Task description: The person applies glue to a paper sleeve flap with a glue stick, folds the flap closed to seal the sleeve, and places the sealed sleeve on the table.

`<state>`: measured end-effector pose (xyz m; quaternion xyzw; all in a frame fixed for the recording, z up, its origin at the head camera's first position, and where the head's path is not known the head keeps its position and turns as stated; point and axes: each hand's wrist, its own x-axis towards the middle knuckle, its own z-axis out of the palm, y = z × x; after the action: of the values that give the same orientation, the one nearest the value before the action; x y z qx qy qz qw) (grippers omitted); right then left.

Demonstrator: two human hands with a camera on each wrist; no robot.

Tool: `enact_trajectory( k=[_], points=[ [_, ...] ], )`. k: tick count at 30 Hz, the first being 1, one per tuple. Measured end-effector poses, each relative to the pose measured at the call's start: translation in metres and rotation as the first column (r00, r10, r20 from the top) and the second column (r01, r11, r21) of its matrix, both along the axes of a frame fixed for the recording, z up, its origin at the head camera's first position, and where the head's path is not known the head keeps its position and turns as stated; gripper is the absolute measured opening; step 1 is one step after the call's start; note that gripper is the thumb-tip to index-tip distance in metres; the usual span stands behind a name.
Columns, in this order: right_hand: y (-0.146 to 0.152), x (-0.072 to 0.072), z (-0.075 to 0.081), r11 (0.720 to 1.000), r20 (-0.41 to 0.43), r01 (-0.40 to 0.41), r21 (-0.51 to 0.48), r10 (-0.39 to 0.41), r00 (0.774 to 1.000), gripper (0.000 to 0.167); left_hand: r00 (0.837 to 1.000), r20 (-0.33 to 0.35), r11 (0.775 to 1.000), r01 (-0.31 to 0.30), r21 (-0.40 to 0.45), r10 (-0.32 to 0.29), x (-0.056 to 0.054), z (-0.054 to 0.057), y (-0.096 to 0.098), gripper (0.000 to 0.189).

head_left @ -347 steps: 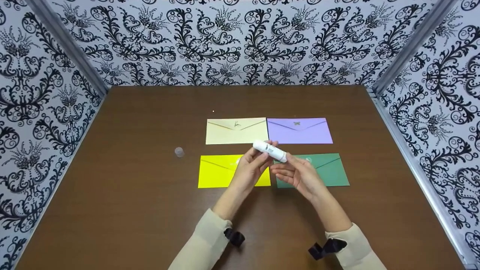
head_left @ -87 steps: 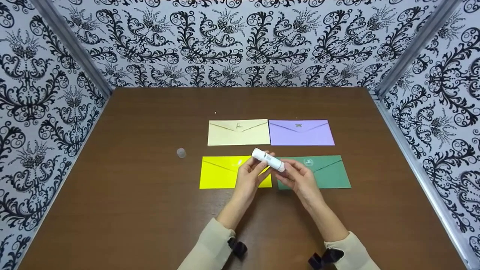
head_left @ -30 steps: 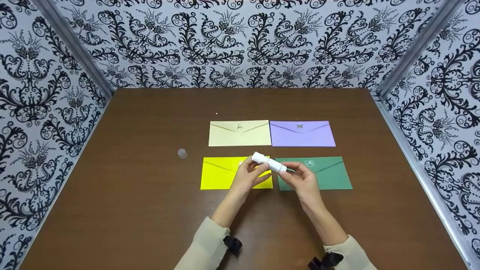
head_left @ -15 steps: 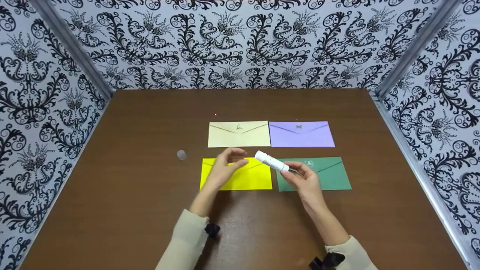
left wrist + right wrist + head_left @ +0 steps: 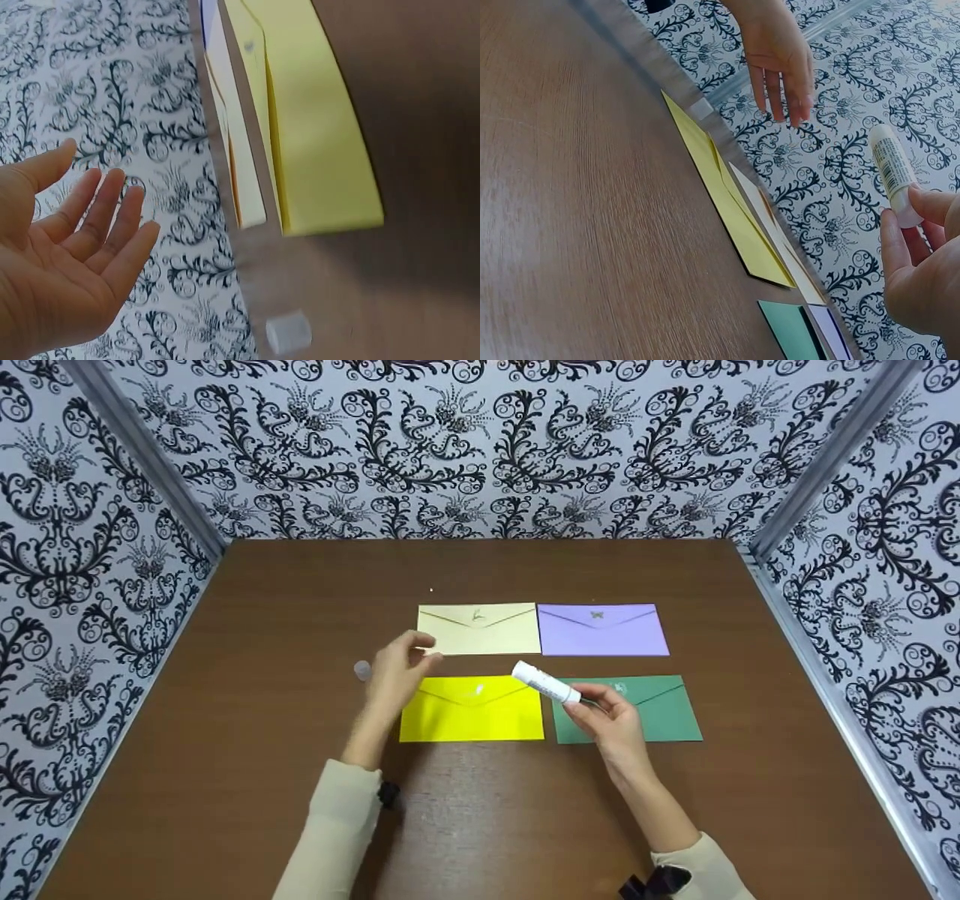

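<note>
My right hand [image 5: 611,727] pinches a white glue stick [image 5: 545,682] by its lower end, tilted above the gap between the yellow and green envelopes. In the right wrist view the printed label of the glue stick [image 5: 892,166] faces the camera. My left hand [image 5: 395,675] holds nothing, its fingers loosely bent, above the left end of the yellow envelope [image 5: 472,720]. Just left of that hand a translucent cap [image 5: 362,670] lies on the table. The left wrist view shows the left hand [image 5: 82,255] with spread fingers, apart from the cap [image 5: 289,333].
A cream envelope [image 5: 478,637] and a purple envelope [image 5: 604,634] lie side by side behind the yellow and green [image 5: 660,716] ones. The brown table [image 5: 225,735] is bounded by patterned walls [image 5: 465,450] at the back and sides.
My left hand has let go of the glue stick and moved left, close to the cap. The right hand keeps the glue stick in nearly the same place.
</note>
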<state>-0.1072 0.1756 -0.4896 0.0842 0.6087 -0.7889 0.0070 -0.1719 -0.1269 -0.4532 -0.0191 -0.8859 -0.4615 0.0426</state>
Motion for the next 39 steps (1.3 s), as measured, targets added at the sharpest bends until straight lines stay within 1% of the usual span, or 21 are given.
enact_trajectory(
  k=[3, 6, 10, 15, 16, 18, 22, 23, 24, 25, 28, 31, 36, 39],
  points=[
    [0.000, 0.000, 0.000, 1.000, -0.001, 0.000, 0.001, 0.000, 1.000, 0.033, 0.999, 0.022, 0.990, -0.036, -0.133, 0.039, -0.003, 0.002, -0.011, 0.031],
    [0.000, 0.001, 0.000, 1.000, -0.004, 0.000, 0.003, 0.000, 1.000, 0.034, 0.997, 0.023, 0.973, -0.065, -0.221, 0.072, -0.005, 0.002, -0.021, 0.031],
    [0.001, 0.001, 0.000, 1.000, -0.001, -0.004, 0.011, 0.004, 1.000, 0.035, 0.995, 0.032, 0.956, -0.078, -0.283, 0.091, -0.010, -0.001, -0.033, 0.031],
    [0.002, 0.001, 0.001, 1.000, 0.007, -0.004, 0.012, 0.004, 1.000, 0.034, 0.991, 0.049, 0.931, -0.098, -0.352, 0.122, -0.016, -0.007, -0.047, 0.031],
    [0.002, 0.001, 0.001, 1.000, 0.007, -0.004, 0.012, 0.004, 1.000, 0.033, 0.991, 0.048, 0.924, -0.102, -0.370, 0.128, -0.017, -0.008, -0.049, 0.031],
    [0.002, 0.001, 0.001, 1.000, -0.004, -0.003, 0.003, 0.003, 1.000, 0.032, 0.990, 0.042, 0.900, -0.104, -0.423, 0.134, -0.019, -0.012, -0.054, 0.031],
    [0.001, 0.001, 0.001, 1.000, -0.028, -0.001, -0.012, 0.000, 1.000, 0.029, 0.991, 0.035, 0.840, -0.094, -0.534, 0.133, -0.021, -0.019, -0.062, 0.031],
    [0.001, 0.001, 0.001, 1.000, -0.034, 0.000, -0.015, 0.000, 0.999, 0.029, 0.991, 0.039, 0.830, -0.088, -0.550, 0.130, -0.022, -0.021, -0.064, 0.031],
    [0.001, 0.001, 0.001, 1.000, -0.034, 0.001, -0.015, -0.001, 0.999, 0.029, 0.991, 0.047, 0.826, -0.079, -0.559, 0.126, -0.022, -0.023, -0.065, 0.032],
    [0.001, 0.001, 0.001, 1.000, -0.034, 0.000, -0.014, -0.001, 0.999, 0.029, 0.991, 0.060, 0.822, -0.067, -0.565, 0.122, -0.023, -0.025, -0.067, 0.034],
    [0.001, 0.001, 0.001, 1.000, -0.034, -0.002, -0.010, 0.002, 0.999, 0.030, 0.988, 0.113, 0.821, -0.025, -0.570, 0.108, -0.023, -0.030, -0.071, 0.039],
    [0.001, 0.001, 0.001, 1.000, -0.033, -0.002, -0.005, 0.002, 0.999, 0.031, 0.980, 0.166, 0.820, 0.006, -0.573, 0.109, -0.023, -0.035, -0.075, 0.042],
    [0.002, 0.001, 0.000, 1.000, -0.029, 0.003, -0.002, -0.003, 1.000, 0.030, 0.970, 0.209, 0.815, 0.019, -0.579, 0.126, -0.024, -0.040, -0.078, 0.035],
    [0.003, 0.001, 0.000, 1.000, -0.021, 0.003, 0.000, -0.003, 1.000, 0.030, 0.967, 0.218, 0.822, 0.015, -0.569, 0.134, -0.024, -0.041, -0.079, 0.029]
  ],
)
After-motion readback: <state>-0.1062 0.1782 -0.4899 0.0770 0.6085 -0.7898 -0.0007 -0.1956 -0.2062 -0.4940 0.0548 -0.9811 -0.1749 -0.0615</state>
